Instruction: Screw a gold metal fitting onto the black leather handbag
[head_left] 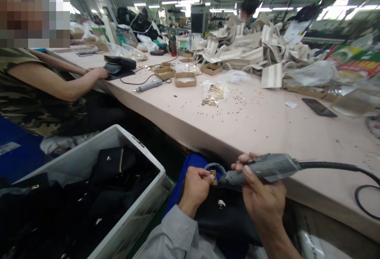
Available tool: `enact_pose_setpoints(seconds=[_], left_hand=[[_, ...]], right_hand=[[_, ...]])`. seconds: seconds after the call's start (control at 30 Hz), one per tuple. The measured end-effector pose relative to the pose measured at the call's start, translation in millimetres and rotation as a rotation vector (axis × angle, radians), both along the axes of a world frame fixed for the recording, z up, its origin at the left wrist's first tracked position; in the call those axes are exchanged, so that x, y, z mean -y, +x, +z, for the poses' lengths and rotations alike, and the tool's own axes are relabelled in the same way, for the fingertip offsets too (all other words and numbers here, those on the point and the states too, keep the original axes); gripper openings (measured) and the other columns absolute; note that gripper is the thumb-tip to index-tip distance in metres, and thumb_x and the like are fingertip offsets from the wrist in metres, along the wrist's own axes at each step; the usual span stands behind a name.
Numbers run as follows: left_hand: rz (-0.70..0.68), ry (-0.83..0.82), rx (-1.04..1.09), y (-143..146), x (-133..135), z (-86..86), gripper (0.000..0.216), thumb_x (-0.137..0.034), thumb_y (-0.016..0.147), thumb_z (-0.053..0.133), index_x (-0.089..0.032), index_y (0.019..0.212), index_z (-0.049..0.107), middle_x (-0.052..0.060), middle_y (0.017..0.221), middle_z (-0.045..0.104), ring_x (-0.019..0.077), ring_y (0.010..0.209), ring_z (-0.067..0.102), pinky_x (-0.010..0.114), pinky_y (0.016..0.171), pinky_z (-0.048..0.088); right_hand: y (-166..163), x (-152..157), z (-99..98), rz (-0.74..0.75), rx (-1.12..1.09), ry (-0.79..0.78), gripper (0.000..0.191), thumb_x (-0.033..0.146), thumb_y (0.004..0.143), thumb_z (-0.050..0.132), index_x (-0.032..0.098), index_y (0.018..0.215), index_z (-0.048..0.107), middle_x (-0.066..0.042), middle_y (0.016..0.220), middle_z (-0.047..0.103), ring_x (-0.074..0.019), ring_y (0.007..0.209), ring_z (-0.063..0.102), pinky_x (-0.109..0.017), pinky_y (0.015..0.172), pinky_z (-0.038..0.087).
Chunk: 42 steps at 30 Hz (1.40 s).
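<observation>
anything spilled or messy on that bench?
Yes. Tiny screws lie scattered loose across the table, beside small gold fittings spilling from a clear bag, not in the cardboard trays. The right hand holds the electric screwdriver; the left hand pinches a gold clasp.

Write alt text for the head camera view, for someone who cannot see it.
The right hand holds a grey electric screwdriver whose tip meets a small brass fitting pinched by the left hand, above a black bag on the lap. To the left, a grey bin holds more black bags.
</observation>
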<state>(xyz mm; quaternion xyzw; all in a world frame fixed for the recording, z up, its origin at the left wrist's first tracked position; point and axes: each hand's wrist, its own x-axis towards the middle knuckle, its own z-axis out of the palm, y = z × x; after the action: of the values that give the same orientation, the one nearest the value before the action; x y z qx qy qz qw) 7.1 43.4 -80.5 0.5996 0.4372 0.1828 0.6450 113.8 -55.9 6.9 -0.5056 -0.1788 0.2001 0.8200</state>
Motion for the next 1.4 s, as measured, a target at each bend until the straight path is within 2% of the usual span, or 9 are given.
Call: enact_pose_setpoints(seconds=[0.53,0.73,0.83,0.93,1.0,1.1,1.2,1.3,1.4], left_hand=[[0.005,0.021,-0.071,0,-1,14.1,0.023,-0.032,0.075,0.072,-0.012,0.076,0.084,0.008,0.066,0.075,0.0154,0.06,0.056,0.031,0.06,0.035],[-0.017,0.007,-0.022,1,-1,16.8,0.025,-0.033,0.072,0.068,-0.011,0.068,0.081,0.006,0.062,0.071,0.0151,0.059,0.053,0.03,0.058,0.032],[-0.013,0.013,0.007,3,0,14.4,0.028,-0.036,0.072,0.068,-0.012,0.061,0.076,0.002,0.054,0.059,0.0123,0.056,0.044,0.029,0.055,0.027],[-0.011,0.03,0.007,4,2,9.5,0.032,-0.038,0.073,0.067,-0.013,0.053,0.07,-0.002,0.048,0.047,0.01,0.053,0.036,0.029,0.054,0.023],[-0.004,0.016,0.004,5,2,6.4,0.033,-0.04,0.071,0.07,-0.013,0.051,0.069,-0.002,0.049,0.047,0.01,0.054,0.036,0.028,0.054,0.023],[0.042,-0.048,0.013,5,4,4.8,0.028,-0.038,0.063,0.074,-0.012,0.053,0.071,0.0,0.053,0.054,0.0109,0.056,0.04,0.027,0.054,0.026],[0.064,-0.051,0.005,5,6,8.3,0.023,-0.033,0.06,0.069,-0.014,0.05,0.065,-0.001,0.051,0.049,0.0101,0.055,0.038,0.027,0.054,0.025],[0.049,-0.052,-0.01,5,7,14.5,0.03,-0.039,0.061,0.065,-0.015,0.046,0.055,-0.003,0.051,0.037,0.0088,0.055,0.031,0.028,0.054,0.018],[0.015,-0.064,-0.009,4,7,18.8,0.038,-0.048,0.063,0.064,-0.016,0.046,0.053,-0.003,0.052,0.031,0.009,0.056,0.029,0.029,0.053,0.017]], right_hand=[[-6,1,-2.8,0.05,0.074,-0.02,0.044,0.024,0.086,0.088,0.024,0.123,0.065,-0.006,0.112,0.07,-0.0196,0.09,0.069,-0.041,0.094,0.059],[-7,7,1.0,0.299,0.271,-0.041,0.033,0.017,0.099,0.074,0.026,0.128,0.063,-0.005,0.115,0.065,-0.0195,0.098,0.067,-0.036,0.094,0.058],[-4,11,0.0,0.454,0.341,-0.093,0.032,0.018,0.101,0.071,0.028,0.13,0.062,-0.005,0.115,0.065,-0.0203,0.102,0.065,-0.035,0.093,0.057],[-2,13,-2.7,0.57,0.387,-0.117,0.027,0.021,0.1,0.072,0.028,0.125,0.064,-0.004,0.106,0.065,-0.0226,0.1,0.063,-0.042,0.099,0.053],[-1,12,-4.1,0.612,0.434,-0.101,0.023,0.024,0.099,0.071,0.026,0.121,0.065,-0.005,0.099,0.065,-0.0246,0.098,0.063,-0.046,0.099,0.051],[-1,5,-5.1,0.618,0.497,-0.048,0.012,0.027,0.096,0.07,0.024,0.108,0.068,-0.004,0.088,0.064,-0.0244,0.087,0.062,-0.042,0.084,0.052],[-4,-2,-6.1,0.576,0.55,-0.024,0.008,0.019,0.091,0.07,0.025,0.093,0.064,0.001,0.077,0.061,-0.0188,0.07,0.058,-0.035,0.07,0.049],[-6,-3,-7.5,0.6,0.665,-0.059,0.013,0.012,0.087,0.066,0.024,0.084,0.062,0.003,0.071,0.062,-0.0169,0.065,0.058,-0.034,0.071,0.048],[-6,0,-7.4,0.667,0.719,-0.097,0.01,0.014,0.083,0.067,0.024,0.083,0.062,0.002,0.073,0.064,-0.0184,0.066,0.06,-0.035,0.072,0.049]])
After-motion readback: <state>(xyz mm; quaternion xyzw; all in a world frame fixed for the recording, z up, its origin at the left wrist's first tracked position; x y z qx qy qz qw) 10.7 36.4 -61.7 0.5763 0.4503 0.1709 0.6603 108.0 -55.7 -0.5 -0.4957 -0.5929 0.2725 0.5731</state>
